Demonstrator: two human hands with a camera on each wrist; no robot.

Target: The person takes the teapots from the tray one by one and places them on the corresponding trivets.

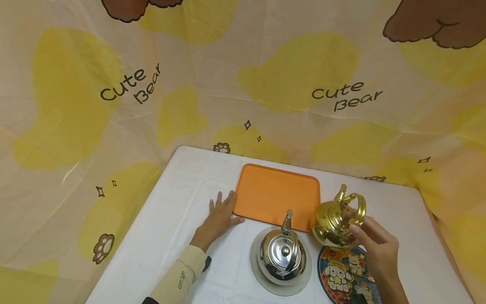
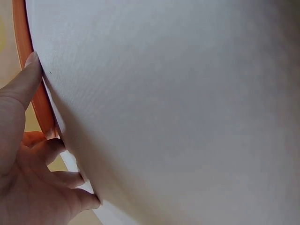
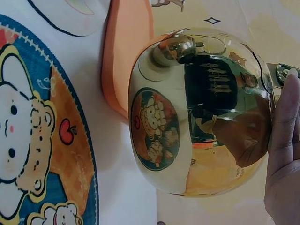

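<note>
My right hand [image 1: 379, 242] grips the handle of a shiny gold teapot [image 1: 331, 223], lifted over the table near the orange tray's right end; the right wrist view shows its mirrored side [image 3: 225, 126] close up. The orange tray [image 1: 279, 192] lies flat toward the back of the table. At its left edge my left hand [image 1: 220, 215] is spread, fingers straight, with fingertips on the white tabletop and against the rim. A silver teapot [image 1: 282, 257] stands on a round pale mat [image 1: 262, 285] in front of the tray.
A round mat with cartoon bears [image 1: 336, 274] lies below the gold teapot, right of the silver one. The white table [image 1: 182, 177] has its back edge against a yellow-patterned cloth backdrop [image 1: 212, 71].
</note>
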